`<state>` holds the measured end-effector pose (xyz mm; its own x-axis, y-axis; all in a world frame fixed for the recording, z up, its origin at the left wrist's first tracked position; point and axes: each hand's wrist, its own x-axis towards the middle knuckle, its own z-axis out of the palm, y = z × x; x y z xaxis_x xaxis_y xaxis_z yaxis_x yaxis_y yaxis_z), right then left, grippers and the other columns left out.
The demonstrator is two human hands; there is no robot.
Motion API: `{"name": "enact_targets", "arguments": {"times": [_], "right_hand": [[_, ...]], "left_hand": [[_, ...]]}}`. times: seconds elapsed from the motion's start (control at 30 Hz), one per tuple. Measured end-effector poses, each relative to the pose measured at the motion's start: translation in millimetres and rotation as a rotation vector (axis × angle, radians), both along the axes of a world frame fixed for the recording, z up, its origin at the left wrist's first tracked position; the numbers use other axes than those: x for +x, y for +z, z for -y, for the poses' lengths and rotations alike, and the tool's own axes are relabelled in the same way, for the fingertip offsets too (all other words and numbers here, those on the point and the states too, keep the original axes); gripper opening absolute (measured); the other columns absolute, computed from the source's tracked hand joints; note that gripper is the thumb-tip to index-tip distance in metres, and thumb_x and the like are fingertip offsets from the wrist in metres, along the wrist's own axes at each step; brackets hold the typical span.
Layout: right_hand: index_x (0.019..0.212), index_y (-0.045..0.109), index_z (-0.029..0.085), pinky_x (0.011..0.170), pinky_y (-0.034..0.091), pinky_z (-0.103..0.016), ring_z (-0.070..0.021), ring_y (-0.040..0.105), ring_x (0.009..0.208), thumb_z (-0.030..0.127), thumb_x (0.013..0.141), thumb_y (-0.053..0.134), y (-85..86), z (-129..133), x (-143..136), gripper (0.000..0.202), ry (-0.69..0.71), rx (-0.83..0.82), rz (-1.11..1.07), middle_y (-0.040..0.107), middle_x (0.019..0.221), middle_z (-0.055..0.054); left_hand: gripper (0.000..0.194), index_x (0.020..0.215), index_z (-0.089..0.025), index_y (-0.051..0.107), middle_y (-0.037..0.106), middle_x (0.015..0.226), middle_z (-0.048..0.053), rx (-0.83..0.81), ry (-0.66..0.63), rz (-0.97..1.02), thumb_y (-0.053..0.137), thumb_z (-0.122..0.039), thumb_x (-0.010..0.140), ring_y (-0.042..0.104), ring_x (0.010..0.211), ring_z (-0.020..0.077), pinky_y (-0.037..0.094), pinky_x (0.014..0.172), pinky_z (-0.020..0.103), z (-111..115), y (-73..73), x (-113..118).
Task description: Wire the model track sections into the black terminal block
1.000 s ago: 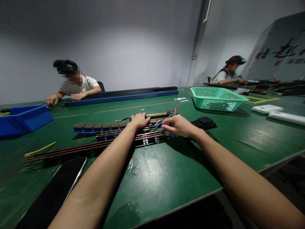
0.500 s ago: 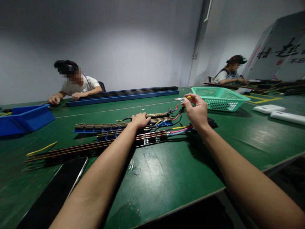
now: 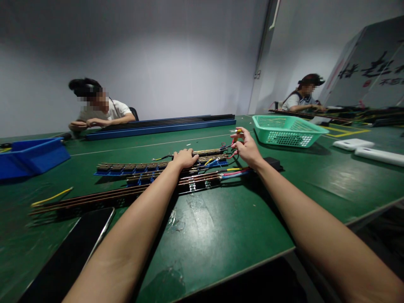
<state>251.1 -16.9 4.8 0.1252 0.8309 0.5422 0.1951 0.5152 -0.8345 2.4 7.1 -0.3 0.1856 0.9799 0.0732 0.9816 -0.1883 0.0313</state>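
Note:
My left hand (image 3: 184, 158) lies over the blue-based strip with brass-coloured bars (image 3: 126, 167), its fingers curled down onto the strip. Beyond the strip's right end, my right hand (image 3: 248, 147) is closed on a slim tool with a yellow handle (image 3: 239, 131); its thin pale tip points left. The right thumb and fingertips are beside a red wire (image 3: 233, 155); whether they touch it is hard to make out. Closer to me runs a longer dark strip with copper-coloured bars (image 3: 104, 195). Yellow, red and blue wires (image 3: 235, 171) lead from it to a black block (image 3: 272, 164).
A green basket (image 3: 290, 142) stands right of my right hand, near two white devices (image 3: 353, 144). At left are a blue bin (image 3: 34, 162) and a black phone-like slab (image 3: 72, 248). Two co-workers (image 3: 109, 111) sit across the table beside long blue rails (image 3: 164, 130).
My right hand has moved left and slightly down with the yellow-handled tool, closer to the wires at the strip's end. The left hand stays on the strip. The left co-worker's hands have come together.

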Motion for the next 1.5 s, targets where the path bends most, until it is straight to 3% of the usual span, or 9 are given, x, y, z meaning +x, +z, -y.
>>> {"name": "enact_targets", "arguments": {"times": [0.17,0.5,0.67,0.77,0.87,1.07,1.2,1.4,1.5], "right_hand": [[0.123,0.048,0.024,0.04,0.051,-0.022,-0.015,0.062,0.069,0.016,0.069,0.048,-6.1,0,0,0.054,0.052,0.024,0.081,0.061,0.11,-0.008],[0.123,0.047,0.025,0.039,0.051,-0.019,-0.0165,0.062,0.074,0.017,0.071,0.046,-2.2,8,-3,0.052,-0.019,0.159,0.065,0.06,0.1,-0.006],[0.12,0.045,0.025,0.05,0.057,-0.027,-0.0173,0.062,0.079,0.017,0.068,0.047,-6.4,2,-2,0.052,0.037,0.055,0.053,0.058,0.103,-0.006],[0.113,0.047,0.023,0.054,0.056,-0.028,-0.0148,0.062,0.069,0.019,0.069,0.048,-10.5,0,-3,0.044,0.084,-0.043,0.148,0.062,0.1,-0.006],[0.105,0.056,0.021,0.055,0.05,-0.028,-0.0125,0.057,0.058,0.027,0.075,0.055,-10.9,5,-4,0.03,0.016,-0.026,0.359,0.066,0.089,-0.004],[0.065,0.069,0.021,0.058,0.039,-0.028,-0.014,0.052,0.055,0.036,0.071,0.07,-9.7,18,-10,0.016,0.061,0.009,0.562,0.061,0.058,0.001],[0.072,0.068,0.022,0.057,0.039,-0.027,-0.0133,0.052,0.056,0.038,0.069,0.073,-13.2,13,-10,0.017,0.049,0.0,0.463,0.06,0.06,0.002],[0.097,0.046,0.023,0.043,0.04,-0.024,-0.0095,0.045,0.045,0.059,0.088,0.039,-13.3,-6,1,0.038,-0.133,-0.082,0.079,0.066,0.079,-0.003],[0.1,0.044,0.023,0.039,0.039,-0.022,-0.0072,0.043,0.043,0.061,0.087,0.041,-12.3,-5,1,0.04,-0.143,-0.111,-0.018,0.069,0.089,-0.005]], "left_hand": [[0.056,0.134,-0.018,0.052,0.057,0.136,0.017,-0.001,-0.002,0.003,0.031,-0.054,0.097,0.052,0.125,0.0325,0.036,0.103,0.052,-1,-0.7,-1],[0.056,0.133,-0.018,0.053,0.057,0.137,0.016,0.002,-0.003,-0.005,0.03,-0.054,0.096,0.052,0.124,0.0326,0.037,0.103,0.052,-1,-1.1,0],[0.056,0.133,-0.018,0.053,0.057,0.136,0.016,0.003,-0.007,-0.001,0.03,-0.054,0.096,0.052,0.124,0.0326,0.037,0.103,0.052,-1,-0.7,0],[0.057,0.134,-0.018,0.052,0.057,0.137,0.016,0.005,-0.003,0.0,0.03,-0.054,0.096,0.051,0.125,0.0326,0.036,0.103,0.052,-1,-1.7,0],[0.057,0.133,-0.018,0.053,0.057,0.137,0.017,0.008,-0.003,0.005,0.03,-0.055,0.096,0.052,0.125,0.0332,0.036,0.103,0.054,-2,-2.8,0],[0.057,0.135,-0.019,0.052,0.057,0.137,0.016,0.008,-0.001,0.006,0.029,-0.055,0.096,0.052,0.125,0.0331,0.036,0.103,0.053,-2,-3.3,-1],[0.057,0.134,-0.019,0.052,0.057,0.137,0.016,0.004,0.0,0.002,0.029,-0.055,0.096,0.052,0.125,0.0328,0.036,0.103,0.052,-2,-2.4,0],[0.054,0.132,-0.021,0.053,0.058,0.137,0.014,0.004,0.003,-0.006,0.029,-0.054,0.097,0.052,0.124,0.0313,0.036,0.103,0.05,1,-0.1,0],[0.055,0.132,-0.02,0.053,0.057,0.137,0.016,0.003,-0.005,-0.003,0.029,-0.054,0.096,0.052,0.124,0.032,0.036,0.103,0.051,2,0.4,0]]}}
